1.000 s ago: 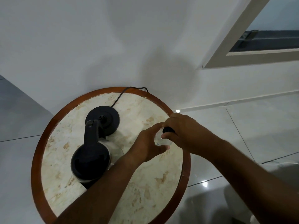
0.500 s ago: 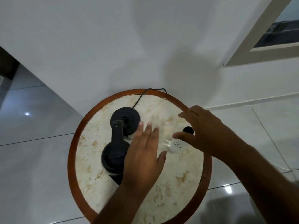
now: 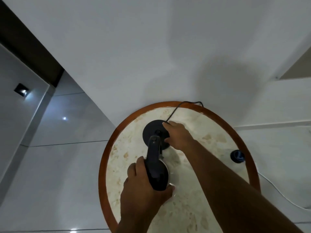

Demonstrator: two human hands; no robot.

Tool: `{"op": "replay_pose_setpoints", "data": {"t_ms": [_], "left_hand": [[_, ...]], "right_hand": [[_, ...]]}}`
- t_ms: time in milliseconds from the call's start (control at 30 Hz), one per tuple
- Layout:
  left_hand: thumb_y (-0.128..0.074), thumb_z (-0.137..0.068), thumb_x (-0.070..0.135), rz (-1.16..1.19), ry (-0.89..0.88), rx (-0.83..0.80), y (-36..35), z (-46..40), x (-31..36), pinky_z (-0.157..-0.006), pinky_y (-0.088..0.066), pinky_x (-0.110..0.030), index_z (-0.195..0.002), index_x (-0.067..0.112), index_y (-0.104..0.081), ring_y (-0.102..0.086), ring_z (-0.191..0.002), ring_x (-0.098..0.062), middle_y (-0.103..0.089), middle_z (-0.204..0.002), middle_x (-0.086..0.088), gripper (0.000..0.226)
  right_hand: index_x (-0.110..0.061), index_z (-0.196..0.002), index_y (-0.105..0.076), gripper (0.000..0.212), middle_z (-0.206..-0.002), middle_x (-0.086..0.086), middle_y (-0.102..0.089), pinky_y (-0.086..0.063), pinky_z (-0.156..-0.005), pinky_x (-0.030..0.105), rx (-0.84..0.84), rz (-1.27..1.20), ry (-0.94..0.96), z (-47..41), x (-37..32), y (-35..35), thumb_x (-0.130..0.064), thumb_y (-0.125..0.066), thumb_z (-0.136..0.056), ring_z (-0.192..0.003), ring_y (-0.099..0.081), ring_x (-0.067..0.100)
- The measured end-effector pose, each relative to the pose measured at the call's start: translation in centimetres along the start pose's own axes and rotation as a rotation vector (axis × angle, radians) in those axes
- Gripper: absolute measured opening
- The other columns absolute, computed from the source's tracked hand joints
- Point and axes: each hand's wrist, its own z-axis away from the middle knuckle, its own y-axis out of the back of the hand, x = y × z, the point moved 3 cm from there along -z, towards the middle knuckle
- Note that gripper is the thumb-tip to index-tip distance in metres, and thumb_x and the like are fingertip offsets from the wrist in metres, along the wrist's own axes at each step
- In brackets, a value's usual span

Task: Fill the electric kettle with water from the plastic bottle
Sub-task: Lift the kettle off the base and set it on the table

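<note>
The electric kettle (image 3: 155, 167), pale-bodied with a dark lid and handle, stands near the middle of the round table (image 3: 104, 149). My left hand (image 3: 143, 187) wraps around its near side, thumb and fingers against the lid's rim. Just beyond the kettle lies its round black base (image 3: 154, 131). My right hand (image 3: 179, 135) reaches over and grips the base's right edge between thumb and fingers. A dark bottle cap (image 3: 237, 156) lies alone near the table's right rim. The plastic bottle itself does not show; my right forearm crosses that part of the table.
The base's black cord (image 3: 175, 111) runs over the table's far rim toward the white wall. Glossy floor tiles surround the table, with a white cable (image 3: 277, 194) on the floor at right. A dark doorway strip is at far left.
My left hand dropped from above the table onto the kettle. My right hand left the bottle and cap and crossed left to the black base. The camera swung left.
</note>
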Motion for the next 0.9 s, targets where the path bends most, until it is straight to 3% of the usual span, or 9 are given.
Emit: {"op": "replay_pose_setpoints", "data": {"t_ms": [133, 267, 400, 533, 567, 633, 700, 800, 900], "left_hand": [[-0.074, -0.049, 0.074, -0.063, -0.14, -0.054, 1.4, -0.7, -2.2, -0.104, -0.037, -0.023, -0.145, 0.027, -0.023, -0.045, -0.121, -0.008, -0.041, -0.141, 0.01, 0.118], [-0.074, -0.045, 0.075, -0.069, -0.277, -0.123, 3.2, -1.9, -4.2, -0.096, -0.026, -0.005, -0.145, 0.034, -0.022, -0.036, -0.115, 0.005, -0.033, -0.134, 0.026, 0.119], [-0.074, -0.044, 0.076, -0.051, -0.357, -0.191, 4.5, -3.4, -5.2, -0.102, -0.039, -0.017, -0.142, 0.042, -0.02, -0.037, -0.126, 0.0, -0.032, -0.143, 0.025, 0.117], [-0.075, -0.042, 0.079, -0.051, -0.415, -0.219, 5.3, -4.4, -5.6, -0.098, -0.037, -0.017, -0.143, 0.044, -0.02, -0.035, -0.124, 0.004, -0.032, -0.144, 0.024, 0.12], [-0.075, -0.041, 0.08, -0.037, -0.413, -0.212, 5.5, -4.7, -5.7, -0.097, -0.037, -0.016, -0.143, 0.045, -0.02, -0.035, -0.122, 0.005, -0.032, -0.142, 0.028, 0.121], [-0.073, -0.039, 0.083, 0.028, -0.387, -0.224, 5.7, -4.5, -6.3, -0.092, -0.035, -0.01, -0.141, 0.047, -0.02, -0.036, -0.117, 0.013, -0.028, -0.132, 0.044, 0.121], [-0.073, -0.035, 0.085, 0.122, -0.343, -0.221, 5.7, -4.3, -7.0, -0.092, -0.036, -0.009, -0.139, 0.048, -0.024, -0.039, -0.116, 0.016, -0.032, -0.125, 0.047, 0.12], [-0.073, -0.029, 0.086, 0.203, -0.284, -0.188, 5.1, -3.8, -8.0, -0.093, -0.038, -0.013, -0.136, 0.049, -0.029, -0.044, -0.114, 0.015, -0.041, -0.125, 0.041, 0.121], [-0.07, -0.03, 0.089, 0.157, -0.303, -0.163, 4.5, -4.0, -8.6, -0.096, -0.037, -0.016, -0.14, 0.053, -0.021, -0.042, -0.116, 0.014, -0.039, -0.13, 0.043, 0.126]], "right_hand": [[-0.028, -0.147, -0.019, 0.073, -0.157, 0.006, -0.012, -0.035, -0.104, 0.051, -0.099, 0.138, 0.087, -2.8, -0.7, -2.4, -0.031, -0.06, -0.087, -0.133, -0.023, 0.04], [-0.027, -0.144, -0.027, 0.065, -0.151, 0.009, -0.024, -0.041, -0.093, 0.045, -0.039, 0.233, 0.057, -3.8, -1.7, -3.1, -0.039, -0.057, -0.087, -0.121, -0.035, 0.039], [-0.027, -0.142, -0.029, 0.067, -0.143, 0.01, -0.032, -0.043, -0.088, 0.043, 0.009, 0.244, -0.016, -3.5, -1.9, -3.5, -0.05, -0.057, -0.085, -0.114, -0.041, 0.036], [-0.027, -0.141, -0.032, 0.064, -0.142, 0.009, -0.037, -0.042, -0.096, 0.045, -0.073, 0.186, -0.076, -2.8, -1.9, -1.6, -0.05, -0.056, -0.086, -0.119, -0.042, 0.036], [-0.025, -0.139, -0.038, 0.058, -0.139, 0.009, -0.042, -0.04, -0.099, 0.046, -0.031, 0.048, -0.095, -2.4, -1.9, -0.1, -0.045, -0.055, -0.088, -0.121, -0.043, 0.035], [-0.018, -0.133, -0.047, 0.045, -0.136, 0.011, -0.049, -0.036, -0.105, 0.043, 0.018, -0.232, -0.051, 0.0, -2.0, 2.1, -0.016, -0.055, -0.089, -0.125, -0.044, 0.032], [-0.013, -0.134, -0.046, 0.054, -0.137, 0.014, -0.049, -0.035, -0.105, 0.037, -0.093, -0.261, 0.071, 3.6, -3.3, 3.6, 0.004, -0.052, -0.083, -0.126, -0.045, 0.03], [-0.015, -0.134, -0.044, 0.058, -0.131, 0.01, -0.054, -0.038, -0.091, 0.028, -0.182, -0.213, 0.151, 6.8, -5.6, 3.3, 0.001, -0.059, -0.081, -0.114, -0.053, 0.026], [-0.016, -0.104, -0.054, 0.022, -0.093, 0.003, -0.062, -0.045, -0.071, 0.031, -0.049, -0.144, 0.162, 6.8, -6.2, 2.3, -0.015, -0.06, -0.083, -0.089, -0.062, 0.025]]}}
